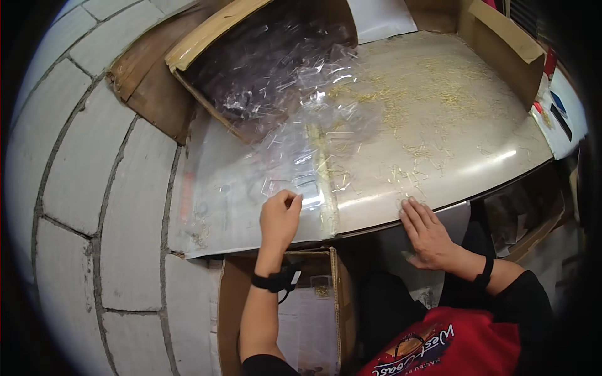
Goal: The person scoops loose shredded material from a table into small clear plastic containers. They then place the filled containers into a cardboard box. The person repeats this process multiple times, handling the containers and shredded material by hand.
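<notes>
While a cardboard box (207, 37) full of crumpled clear film sits at the far left of the surface (439, 156), small transparent bags (301, 169) spill from it toward the near edge. The left hand (280, 216) is curled, its fingertips pinching one of these small clear bags (305, 188) right at the edge of the surface. Further right, thin golden pins (401, 106) (too small to tell what kind) lie scattered widely over the surface, some strewn among the bags. The right hand (426, 232) lies flat and empty, fingers spread, touching a few pins at the near rim. Judging by the scatter, most pins remain loose, so the bagging looks far from finished. Below the edge stands another open box (313, 307).
</notes>
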Demonstrator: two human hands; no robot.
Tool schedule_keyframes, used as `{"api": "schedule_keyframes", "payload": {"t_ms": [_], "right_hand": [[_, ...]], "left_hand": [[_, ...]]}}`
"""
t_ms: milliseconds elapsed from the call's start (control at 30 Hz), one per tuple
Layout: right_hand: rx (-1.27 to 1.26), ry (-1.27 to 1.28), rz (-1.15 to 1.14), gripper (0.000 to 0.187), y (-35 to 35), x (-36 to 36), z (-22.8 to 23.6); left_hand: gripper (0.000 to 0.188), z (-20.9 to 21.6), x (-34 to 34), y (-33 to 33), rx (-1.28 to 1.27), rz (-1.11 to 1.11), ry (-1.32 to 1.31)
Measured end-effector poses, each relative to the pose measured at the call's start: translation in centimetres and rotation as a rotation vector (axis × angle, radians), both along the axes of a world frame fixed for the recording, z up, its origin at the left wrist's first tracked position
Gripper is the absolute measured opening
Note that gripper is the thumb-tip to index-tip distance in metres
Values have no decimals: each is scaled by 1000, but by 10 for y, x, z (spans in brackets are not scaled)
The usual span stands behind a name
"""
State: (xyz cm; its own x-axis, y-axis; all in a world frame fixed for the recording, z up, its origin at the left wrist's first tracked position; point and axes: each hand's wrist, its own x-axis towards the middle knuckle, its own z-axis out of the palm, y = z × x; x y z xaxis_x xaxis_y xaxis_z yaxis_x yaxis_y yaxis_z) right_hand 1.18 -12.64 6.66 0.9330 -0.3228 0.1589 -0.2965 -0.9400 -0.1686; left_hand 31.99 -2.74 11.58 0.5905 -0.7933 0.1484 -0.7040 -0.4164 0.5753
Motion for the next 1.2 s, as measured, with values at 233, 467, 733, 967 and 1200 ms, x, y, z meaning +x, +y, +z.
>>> {"api": "schedule_keyframes", "payload": {"t_ms": [233,467,733,967,1200], "right_hand": [[-12,-151,130,45,-28,53,-2],[-170,41,-12,48,-171,36,-11],[373,-228,-142,45,-169,-45,-2],[194,-554,-178,36,-166,-96,-1],[51,-339,-276,32,-159,-113,-13]], "left_hand": [[39,-10,-48,-76,186,162,-171],[33,-23,-64,-90,316,141,-284],[34,-25,-72,-90,162,261,-284],[33,-38,-50,-86,-61,261,-173],[26,-46,-98,-86,-377,135,498]]}}
